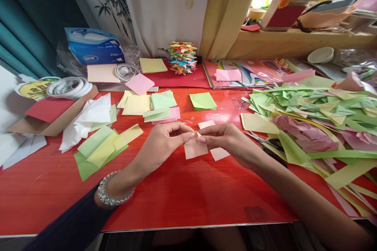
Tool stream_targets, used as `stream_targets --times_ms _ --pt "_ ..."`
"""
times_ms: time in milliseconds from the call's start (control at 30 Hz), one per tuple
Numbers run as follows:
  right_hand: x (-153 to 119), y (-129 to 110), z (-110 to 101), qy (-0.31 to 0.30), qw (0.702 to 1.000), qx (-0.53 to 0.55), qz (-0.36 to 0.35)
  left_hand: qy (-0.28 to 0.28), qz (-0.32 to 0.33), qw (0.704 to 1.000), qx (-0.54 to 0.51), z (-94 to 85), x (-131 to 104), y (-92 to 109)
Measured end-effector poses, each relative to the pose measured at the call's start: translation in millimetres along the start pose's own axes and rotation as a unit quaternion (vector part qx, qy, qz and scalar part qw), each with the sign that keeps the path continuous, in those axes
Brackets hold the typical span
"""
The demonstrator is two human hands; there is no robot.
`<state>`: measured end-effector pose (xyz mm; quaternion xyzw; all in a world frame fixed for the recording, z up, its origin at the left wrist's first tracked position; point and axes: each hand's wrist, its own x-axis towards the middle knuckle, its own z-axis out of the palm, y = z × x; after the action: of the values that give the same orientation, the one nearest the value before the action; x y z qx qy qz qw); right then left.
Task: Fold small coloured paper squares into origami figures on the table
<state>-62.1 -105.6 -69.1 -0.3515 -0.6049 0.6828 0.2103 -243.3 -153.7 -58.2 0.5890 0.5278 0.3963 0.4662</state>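
Between both hands is a small pale pink sheet of paper [195, 150], its top edge folded to a point. My left hand [165, 141] pinches it from the left with thumb and forefinger. From the right, my right hand [228, 139] pinches the folded top close beside the left thumb. Other pale pink paper pieces [220, 154] lie on the table just behind and to the right of the held sheet. A stack of green square papers [203, 101] sits a little farther back. By my right wrist lie scissors [272, 142] with black handles, partly covered by paper.
Folded green papers [306, 104] and paper strips heap up on the right. Loose green and yellow sheets [103, 149] lie at left, near white tissue [91, 115] and a cardboard tray [55, 119] with tape rolls [69, 86]. A colourful folded-paper stack [182, 58] stands at the back.
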Motion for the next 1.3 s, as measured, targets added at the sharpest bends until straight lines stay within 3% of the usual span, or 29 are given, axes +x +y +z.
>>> stream_targets --times_ms 500,667,967,1300 --pt "0.5 1.5 0.2 0.0 0.997 0.043 0.06 -0.038 -0.039 0.997 0.045 -1.7 1.3 2.2" --pt "0.6 1.1 -1.3 -0.003 0.995 0.07 0.077 -0.023 -0.04 0.996 0.071 -0.7 -0.2 -0.2" --pt "1.3 -2.6 -4.1 -0.024 0.991 0.092 0.09 -0.041 -0.056 0.997 0.023 -3.2 2.0 -0.5" --pt "2.2 -0.4 -4.7 -0.02 0.991 0.089 0.094 -0.022 -0.056 0.998 0.024 1.4 0.1 -2.0"
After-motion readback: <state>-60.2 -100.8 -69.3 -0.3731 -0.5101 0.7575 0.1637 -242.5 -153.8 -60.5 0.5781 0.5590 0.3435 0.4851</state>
